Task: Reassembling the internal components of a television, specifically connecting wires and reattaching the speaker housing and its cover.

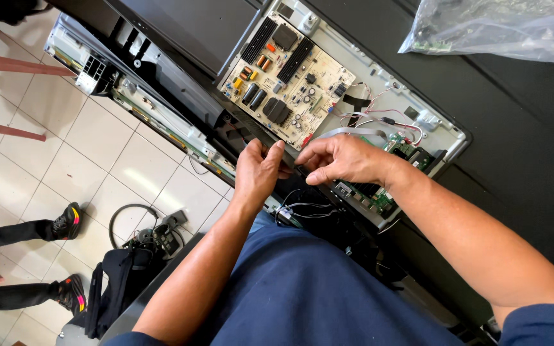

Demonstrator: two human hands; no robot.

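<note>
Both hands are pinching at the chassis (447,138) near edge: left hand (258,170) and right hand (341,160) grasping a thin black cable (288,172), limp, light, fragile; best held near its connector.

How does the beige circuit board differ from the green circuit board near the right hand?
The beige circuit board is larger and fully in view, while the green circuit board is smaller and partly hidden by the right hand. The beige circuit board carries big black and orange parts; the green circuit board shows mostly small parts. Both lie in the same open metal chassis, joined by thin wires.
</note>
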